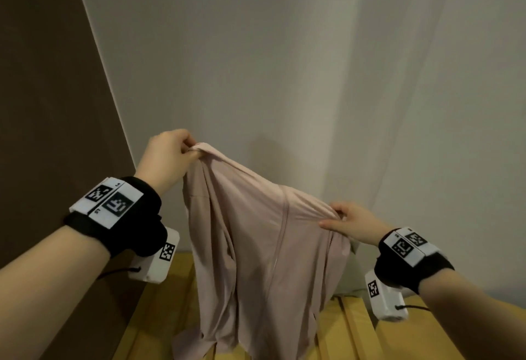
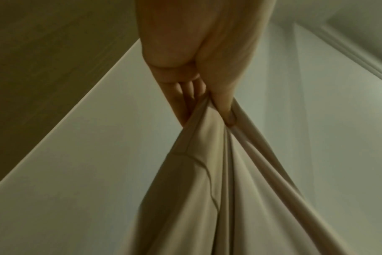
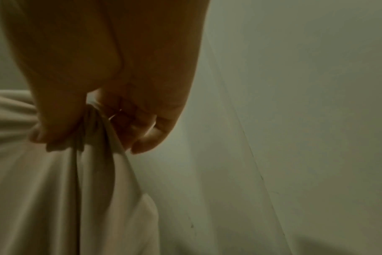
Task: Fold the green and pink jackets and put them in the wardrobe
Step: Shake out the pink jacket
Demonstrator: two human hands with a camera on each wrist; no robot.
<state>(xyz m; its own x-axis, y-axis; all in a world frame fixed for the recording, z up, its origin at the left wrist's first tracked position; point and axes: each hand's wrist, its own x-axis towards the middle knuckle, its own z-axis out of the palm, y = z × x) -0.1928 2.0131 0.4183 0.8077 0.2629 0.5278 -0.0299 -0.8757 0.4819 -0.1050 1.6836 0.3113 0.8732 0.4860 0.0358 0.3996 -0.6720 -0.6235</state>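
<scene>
Nearest, the pink jacket's [image 1: 256, 245] hem trails onto a yellow ribbed surface [image 1: 355, 328] at its front edge, the rest hanging in the air above it. The left hand [image 1: 168, 157] pinches a bunched top edge high up, and the right hand [image 1: 351, 221] grips gathered fabric lower. Beyond stand a pale wall [image 1: 284, 60] and a brown panel [image 1: 42, 103].
</scene>
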